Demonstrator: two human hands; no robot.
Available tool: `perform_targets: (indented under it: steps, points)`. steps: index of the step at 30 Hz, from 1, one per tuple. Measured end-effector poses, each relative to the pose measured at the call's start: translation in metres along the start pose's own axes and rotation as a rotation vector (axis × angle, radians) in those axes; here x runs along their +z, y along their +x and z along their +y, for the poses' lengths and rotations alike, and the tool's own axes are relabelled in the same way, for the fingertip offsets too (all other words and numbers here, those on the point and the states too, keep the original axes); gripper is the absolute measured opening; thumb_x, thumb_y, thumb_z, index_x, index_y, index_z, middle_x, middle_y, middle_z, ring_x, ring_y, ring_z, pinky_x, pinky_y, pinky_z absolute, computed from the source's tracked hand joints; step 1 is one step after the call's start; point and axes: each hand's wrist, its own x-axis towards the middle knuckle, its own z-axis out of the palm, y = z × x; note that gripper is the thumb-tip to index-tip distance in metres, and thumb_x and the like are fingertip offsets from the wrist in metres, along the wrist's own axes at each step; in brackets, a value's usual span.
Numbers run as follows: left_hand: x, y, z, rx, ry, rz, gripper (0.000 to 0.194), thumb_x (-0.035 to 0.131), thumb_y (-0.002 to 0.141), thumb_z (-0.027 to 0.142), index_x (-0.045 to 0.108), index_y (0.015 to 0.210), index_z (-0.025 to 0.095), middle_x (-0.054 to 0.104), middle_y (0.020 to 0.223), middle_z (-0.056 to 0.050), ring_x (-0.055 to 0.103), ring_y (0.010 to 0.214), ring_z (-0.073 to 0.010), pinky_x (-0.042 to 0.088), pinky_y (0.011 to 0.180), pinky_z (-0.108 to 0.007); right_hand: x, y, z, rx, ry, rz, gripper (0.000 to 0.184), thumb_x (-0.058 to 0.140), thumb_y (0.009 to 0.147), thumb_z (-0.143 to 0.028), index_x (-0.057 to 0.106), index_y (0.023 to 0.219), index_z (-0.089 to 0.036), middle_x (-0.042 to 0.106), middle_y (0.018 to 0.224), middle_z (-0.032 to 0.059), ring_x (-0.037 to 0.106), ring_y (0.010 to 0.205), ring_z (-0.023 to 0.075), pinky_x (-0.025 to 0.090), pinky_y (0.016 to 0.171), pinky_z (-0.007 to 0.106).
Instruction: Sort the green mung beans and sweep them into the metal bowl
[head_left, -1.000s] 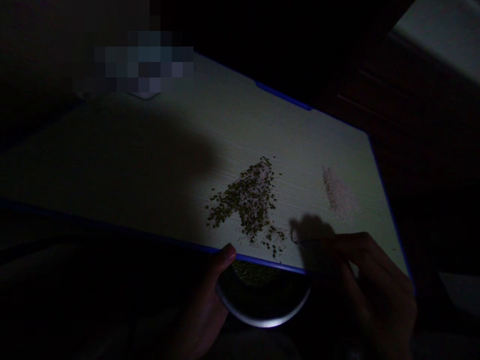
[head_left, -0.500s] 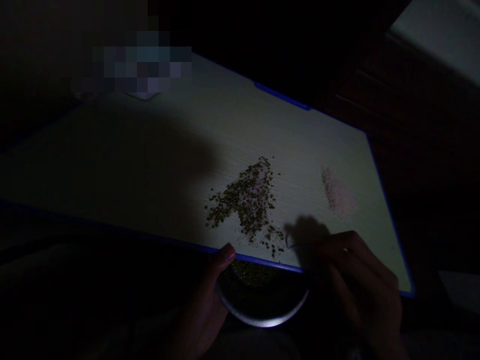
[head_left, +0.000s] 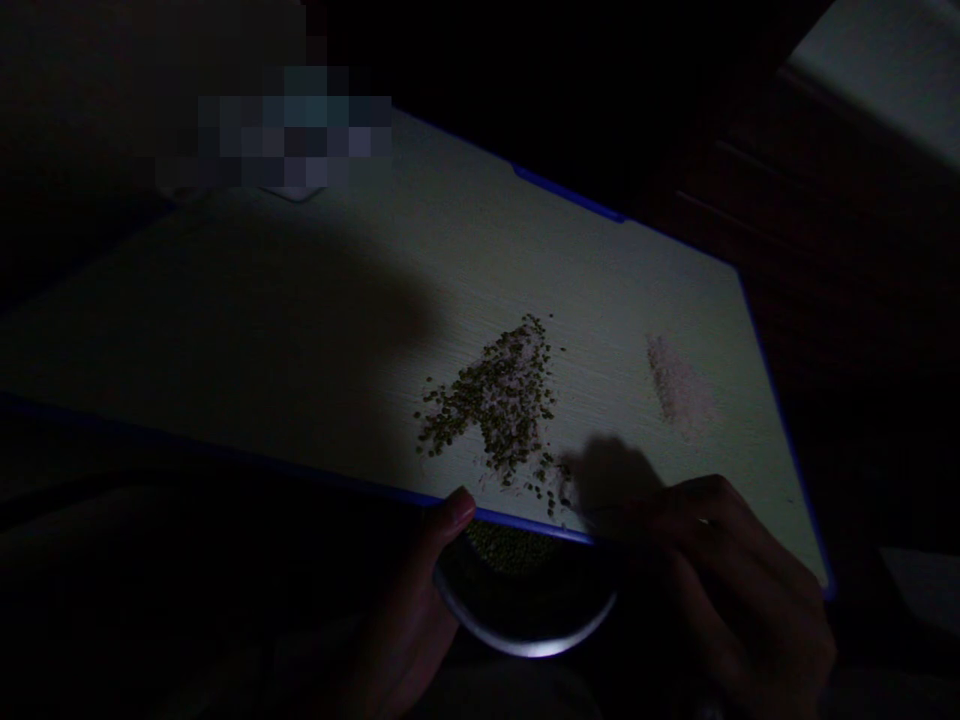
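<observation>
A pale board point(head_left: 465, 240) with blue edging carries a loose pile of small green beans point(head_left: 510, 395) mixed with pale grains. My left hand point(head_left: 424, 610) has its thumb over the board's near edge; its fingers are hidden underneath, beside a metal bowl point(head_left: 536, 645) holding more green beans point(head_left: 510, 548). Over the near edge, my right hand point(head_left: 739, 580) is closed in a pinch around a thin, dark utensil point(head_left: 592, 508), whose tip is among the nearest beans. Its exact kind is too dark to make out.
A separate heap of pale grains point(head_left: 679, 385) lies on the board's right side. At the far left, a blurred-out patch covers a light-edged object point(head_left: 296, 194). A dark shadow falls over the left half. Dim slatted surfaces point(head_left: 757, 175) lie beyond the board's right edge.
My right hand has shifted slightly right and towards me, drawing the utensil's tip lower near the beans. My left hand keeps its place at the edge. The whole view has drifted slightly.
</observation>
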Motion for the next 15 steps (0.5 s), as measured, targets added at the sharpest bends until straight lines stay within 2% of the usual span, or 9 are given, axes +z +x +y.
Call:
perform_targets:
  steps: [5,10,12,15]
  points:
    - [0.001,-0.001,0.001,0.013,0.012,0.025,0.047,0.085,0.080,0.023,0.078,0.126,0.021,0.086,0.117,-0.007,0.073,0.124,-0.0346,0.052,0.114,-0.048,0.009,-0.005,-0.009,0.003,0.006,-0.063,0.030,0.060,0.097,-0.001,0.067,0.121,-0.016,0.068,0.099,0.0064,0.061,0.089,0.0161,0.054,0.070,0.029]
    - [-0.002,0.000,-0.001,-0.009,0.034,0.039,0.027,0.089,0.075,0.028,0.084,0.100,0.021,0.088,0.105,-0.008,0.074,0.122,-0.0364,0.054,0.112,-0.049,0.019,-0.010,-0.011,0.067,-0.045,0.011,0.027,0.062,0.097,-0.003,0.068,0.119,-0.018,0.073,0.097,0.0052,0.063,0.086,0.0163,0.055,0.072,0.030]
    - [-0.002,0.001,-0.001,-0.012,0.029,0.035,0.028,0.092,0.072,0.029,0.084,0.098,0.021,0.088,0.105,-0.008,0.074,0.123,-0.0368,0.054,0.112,-0.049,0.019,-0.012,-0.012,0.095,-0.055,0.001,0.026,0.062,0.098,-0.005,0.069,0.119,-0.019,0.073,0.096,0.0047,0.064,0.085,0.0159,0.056,0.070,0.029]
    - [-0.001,0.001,-0.001,0.015,0.020,0.038,0.035,0.091,0.072,0.028,0.084,0.105,0.021,0.087,0.111,-0.008,0.072,0.126,-0.0362,0.053,0.114,-0.048,0.015,-0.013,-0.013,0.116,-0.069,-0.016,0.024,0.061,0.098,-0.007,0.069,0.117,-0.020,0.074,0.095,0.0041,0.067,0.084,0.0156,0.057,0.069,0.028]
